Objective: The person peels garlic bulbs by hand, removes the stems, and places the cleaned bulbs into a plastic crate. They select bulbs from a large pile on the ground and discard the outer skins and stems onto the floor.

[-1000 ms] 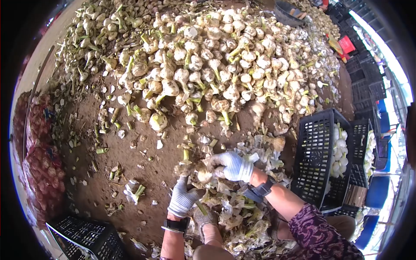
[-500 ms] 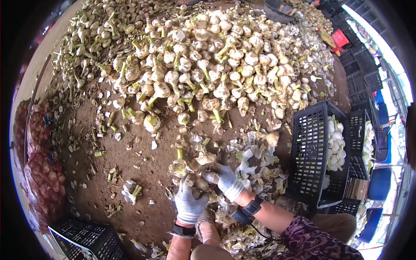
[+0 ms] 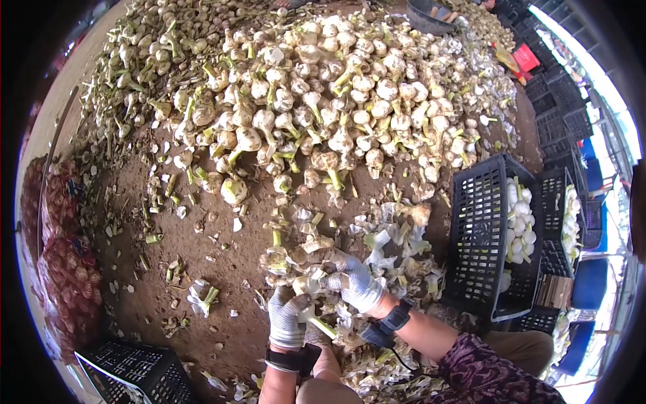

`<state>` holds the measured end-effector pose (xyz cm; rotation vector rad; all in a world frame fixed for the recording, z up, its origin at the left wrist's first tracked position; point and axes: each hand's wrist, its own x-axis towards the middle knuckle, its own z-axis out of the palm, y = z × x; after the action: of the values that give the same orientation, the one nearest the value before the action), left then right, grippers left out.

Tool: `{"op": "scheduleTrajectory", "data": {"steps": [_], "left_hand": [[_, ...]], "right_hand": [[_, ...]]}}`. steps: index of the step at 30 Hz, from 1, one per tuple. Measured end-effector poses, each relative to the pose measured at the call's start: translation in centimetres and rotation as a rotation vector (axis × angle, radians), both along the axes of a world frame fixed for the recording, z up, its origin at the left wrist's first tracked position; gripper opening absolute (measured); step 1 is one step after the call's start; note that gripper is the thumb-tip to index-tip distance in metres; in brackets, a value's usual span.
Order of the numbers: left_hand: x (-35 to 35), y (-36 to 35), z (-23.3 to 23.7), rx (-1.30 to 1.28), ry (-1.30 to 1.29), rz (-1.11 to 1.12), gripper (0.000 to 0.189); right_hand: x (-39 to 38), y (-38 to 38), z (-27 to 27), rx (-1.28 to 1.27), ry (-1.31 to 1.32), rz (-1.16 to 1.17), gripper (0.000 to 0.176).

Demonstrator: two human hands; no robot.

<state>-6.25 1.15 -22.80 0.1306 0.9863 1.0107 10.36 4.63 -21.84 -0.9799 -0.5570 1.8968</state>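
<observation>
My left hand (image 3: 288,319), in a striped, grey-stained work glove, closes its fingers around a garlic bulb (image 3: 311,285). The bulb's pale green stem (image 3: 324,328) sticks out toward the lower right, past the thumb. My right hand (image 3: 361,285), gloved the same way, has its fingers bent and pressed against the right side of that bulb. Whether its fingertips pinch loose skin there is too small to tell. Just beyond the hands, dirty garlic bulbs (image 3: 276,260) lie on the soil. Papery peelings (image 3: 387,246) are strewn to the right and under my forearms.
A large heap of unpeeled garlic (image 3: 323,94) spreads ahead. At right stands a black crate (image 3: 479,236) with cleaned white bulbs (image 3: 520,222) in it. Another black crate (image 3: 138,370) is at lower left, near red net sacks (image 3: 67,276). A dark basin (image 3: 431,19) sits at the back.
The bulb has turned between my hands, so its stem now shows, pointing to the lower right. My left hand has shifted slightly down and rotated; the right hand has moved slightly.
</observation>
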Motion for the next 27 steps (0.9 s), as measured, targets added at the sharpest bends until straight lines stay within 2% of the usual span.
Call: {"op": "scheduleTrajectory", "data": {"steps": [1, 3, 4, 6, 7, 8, 10, 11, 12, 14, 15, 18, 19, 20, 22, 23, 24, 26, 27], "left_hand": [[-0.2, 0.1, -0.1, 0.0, 0.001, 0.002, 0.042], [-0.5, 0.3, -0.2, -0.009, -0.222, 0.001, 0.044], [-0.9, 0.1, -0.8, -0.012, -0.223, 0.001, 0.044], [-1.3, 0.0, -1.5, -0.08, -0.292, -0.089, 0.047], [-0.9, 0.0, -1.0, -0.064, -0.269, -0.067, 0.05], [-0.5, 0.2, -0.4, -0.063, -0.272, -0.071, 0.05], [0.0, 0.8, 0.8, 0.052, 0.004, 0.002, 0.051], [0.0, 1.1, 1.4, 0.079, 0.04, -0.026, 0.047], [0.2, 0.9, 1.1, 0.079, 0.04, -0.023, 0.047], [0.6, 0.3, 0.1, 0.213, 0.266, -0.087, 0.052], [0.9, 0.3, 0.0, 0.274, 0.261, -0.1, 0.054], [0.9, 0.2, 0.3, 0.219, 0.292, -0.127, 0.056], [0.9, 0.4, 1.0, 0.16, 0.182, -0.019, 0.039], [0.0, -0.2, -0.1, 0.089, 0.189, -0.069, 0.037], [-0.7, -0.1, 0.1, 0.018, -0.053, -0.086, 0.037], [-0.5, -0.2, 1.1, -0.037, -0.103, -0.075, 0.039], [-0.8, -0.5, 0.6, -0.039, -0.103, -0.077, 0.039], [-1.7, -1.5, -1.9, -0.073, -0.232, -0.129, 0.037], [-2.0, -1.8, -2.9, -0.048, -0.237, -0.164, 0.038]], "right_hand": [[0.2, 0.0, 0.5, 0.068, -0.05, 0.072, 0.038], [1.0, 0.6, 1.4, 0.167, -0.086, 0.229, 0.044], [1.4, 1.1, 1.5, 0.164, -0.086, 0.229, 0.044], [1.9, 1.9, 1.7, 0.751, -0.544, 0.429, 0.046], [1.9, 1.8, 1.7, 0.75, -0.548, 0.427, 0.046], [1.9, 1.5, 1.5, 0.611, -0.504, 0.36, 0.047], [1.4, 1.1, 1.0, 0.338, -0.408, 0.233, 0.05], [1.2, 0.9, 0.8, 0.221, -0.29, 0.161, 0.047], [1.1, 0.8, 1.1, 0.222, -0.29, 0.164, 0.047], [1.1, 0.2, 1.8, -0.041, -0.286, 0.227, 0.044], [0.7, -0.7, 0.0, -0.013, -0.271, 0.123, 0.038], [1.3, -1.2, -0.7, -0.148, -0.247, 0.179, 0.033], [1.3, -1.2, -0.9, -0.07, -0.273, 0.184, 0.034], [1.5, -1.2, -1.0, -0.074, -0.273, 0.183, 0.034], [2.0, 0.1, -0.1, 0.192, -0.497, 0.415, 0.04], [1.9, 0.4, 0.2, 0.312, -0.592, 0.445, 0.042], [1.7, 0.8, 0.8, 0.31, -0.591, 0.443, 0.042], [1.2, 1.4, 1.8, 0.503, -0.793, 0.569, 0.039], [0.8, 1.3, 1.8, 0.495, -0.869, 0.593, 0.039]]}}
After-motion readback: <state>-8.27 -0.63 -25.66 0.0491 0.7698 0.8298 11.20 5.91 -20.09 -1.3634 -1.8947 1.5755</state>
